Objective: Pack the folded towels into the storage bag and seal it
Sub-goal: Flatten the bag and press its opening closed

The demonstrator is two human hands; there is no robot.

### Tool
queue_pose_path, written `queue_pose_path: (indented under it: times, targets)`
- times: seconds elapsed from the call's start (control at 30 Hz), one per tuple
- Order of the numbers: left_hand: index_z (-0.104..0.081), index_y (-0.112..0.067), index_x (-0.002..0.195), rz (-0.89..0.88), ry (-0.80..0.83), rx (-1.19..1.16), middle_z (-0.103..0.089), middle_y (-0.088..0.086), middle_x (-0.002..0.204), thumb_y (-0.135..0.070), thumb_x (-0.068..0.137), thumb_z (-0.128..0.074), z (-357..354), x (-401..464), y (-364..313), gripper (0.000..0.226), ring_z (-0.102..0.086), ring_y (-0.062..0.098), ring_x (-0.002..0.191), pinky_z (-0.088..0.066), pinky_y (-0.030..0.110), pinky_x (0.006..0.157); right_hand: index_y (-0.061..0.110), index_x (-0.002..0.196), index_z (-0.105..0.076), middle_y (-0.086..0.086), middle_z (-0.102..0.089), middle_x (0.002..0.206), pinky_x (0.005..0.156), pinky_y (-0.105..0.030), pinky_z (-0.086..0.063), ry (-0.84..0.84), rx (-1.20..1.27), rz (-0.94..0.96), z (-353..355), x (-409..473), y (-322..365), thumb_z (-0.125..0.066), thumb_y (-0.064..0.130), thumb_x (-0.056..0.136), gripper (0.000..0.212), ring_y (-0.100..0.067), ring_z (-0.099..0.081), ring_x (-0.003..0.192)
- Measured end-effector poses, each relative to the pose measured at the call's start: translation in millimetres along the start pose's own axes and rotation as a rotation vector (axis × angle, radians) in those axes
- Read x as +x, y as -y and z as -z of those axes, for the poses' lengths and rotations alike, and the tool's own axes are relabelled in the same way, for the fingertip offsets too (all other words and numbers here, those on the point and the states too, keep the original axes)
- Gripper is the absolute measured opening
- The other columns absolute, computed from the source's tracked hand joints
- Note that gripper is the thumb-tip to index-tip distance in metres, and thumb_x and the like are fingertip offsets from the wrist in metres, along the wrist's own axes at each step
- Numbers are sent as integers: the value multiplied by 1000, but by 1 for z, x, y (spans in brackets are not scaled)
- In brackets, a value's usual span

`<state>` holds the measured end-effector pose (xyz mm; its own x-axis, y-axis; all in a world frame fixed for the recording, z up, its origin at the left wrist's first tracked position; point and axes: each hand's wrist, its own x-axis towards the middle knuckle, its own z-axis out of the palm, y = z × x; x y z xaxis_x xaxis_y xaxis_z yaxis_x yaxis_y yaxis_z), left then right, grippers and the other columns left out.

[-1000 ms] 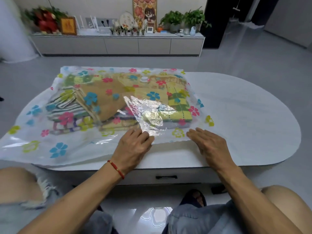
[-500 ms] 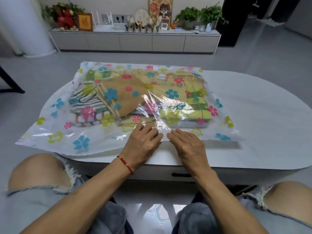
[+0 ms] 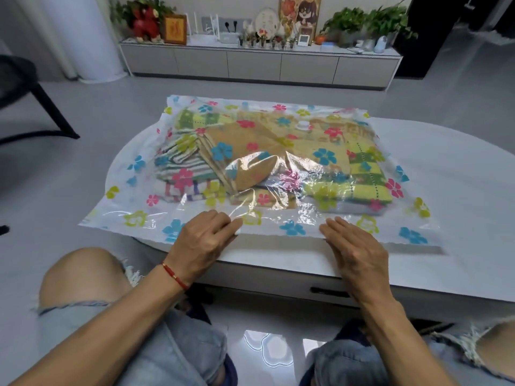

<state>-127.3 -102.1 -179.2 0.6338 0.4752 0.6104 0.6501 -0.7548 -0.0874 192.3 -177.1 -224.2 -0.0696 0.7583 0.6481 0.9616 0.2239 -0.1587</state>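
Folded towels (image 3: 278, 151) lie inside the flowered storage bag (image 3: 292, 228) at frame centre on the bench (image 3: 459, 190); left hand (image 3: 203, 242) and right hand (image 3: 355, 250) press its near edge flat-fingered, gripping nothing; trapped air wrinkling the film risks an incomplete seal.

- White oval table (image 3: 459, 190) with a dark drawer handle (image 3: 330, 292) on its near side.
- Long low white sideboard (image 3: 259, 64) against the far wall.
- On it: red flower arrangement (image 3: 145, 20), gold-framed picture (image 3: 175, 29), green leafy plants (image 3: 370, 20), small white display unit (image 3: 303, 40).
- Cartoon poster (image 3: 301, 12) on the wall.
- Black chair frame (image 3: 41, 107) at left.
- Glossy grey floor (image 3: 83, 168).
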Motion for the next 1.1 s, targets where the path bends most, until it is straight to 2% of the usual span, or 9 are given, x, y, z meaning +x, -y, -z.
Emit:
queue_pose_path:
  times: [0.1,0.23,0.37,0.53,0.77,0.9,1.0,1.07,1.1]
  targets:
    - [-74,-5,100,72,-4,16,-63,10,77,-13,92,-68,1,-7,-2,13,-53,30,63,-43,38,51,10,111,-81,-14,-75,122,94,-46,-56,6,-23,-21,2,2,11,-85,4,82,30,-33,-73,112]
    - [-73,-5,98,82,-8,16,-67,11,84,-11,86,-72,2,-8,-5,13,-59,30,69,-49,39,56,9,117,-77,-11,-74,127,99,-48,-52,23,24,102,-11,20,77,-78,19,84,35,-33,-70,118]
    - [-72,-4,98,64,56,41,-63,11,82,-9,87,-69,7,-5,-5,13,-55,28,66,-47,40,55,10,122,-74,-8,-74,126,108,-54,-48,158,63,85,-35,48,146,-74,9,88,34,-34,-66,123]
    - [-71,-5,89,-12,130,84,-62,10,76,-12,91,-65,18,-12,17,10,-56,29,64,-48,40,53,9,110,-76,-10,-78,117,104,-65,-47,176,82,56,-47,46,142,-75,-11,78,38,-38,-72,112]
    - [-71,-5,92,-18,262,150,-62,11,76,-14,93,-59,66,-50,74,15,-57,31,65,-50,40,53,10,113,-79,-9,-76,123,101,-66,-49,152,96,-3,-52,30,136,-86,-12,72,46,-38,-70,117]
    - [-72,-8,96,44,304,170,-65,11,81,-15,90,-66,80,-62,87,11,-60,33,68,-51,41,54,11,109,-79,-8,-78,115,106,-62,-46,131,84,-60,-46,36,158,-82,5,82,28,-36,-71,116]
    - [-71,-10,90,101,312,202,-65,9,80,-18,90,-64,76,-62,82,10,-61,31,67,-50,41,55,15,128,-71,-4,-74,125,112,-58,-41,239,73,30,-50,60,209,-73,23,92,37,-33,-63,127]
    - [-70,-12,88,106,328,205,-64,7,79,-24,92,-63,77,-60,82,14,-61,30,68,-49,39,56,20,145,-55,-2,-62,143,123,-55,-24,382,86,130,-63,77,236,-57,22,102,43,-31,-47,144]
    - [-70,-13,88,98,341,207,-64,6,78,-25,92,-62,80,-60,84,16,-60,29,68,-48,39,55,20,145,-51,-1,-59,144,124,-52,-19,465,83,155,-68,83,244,-50,17,104,42,-31,-42,146]
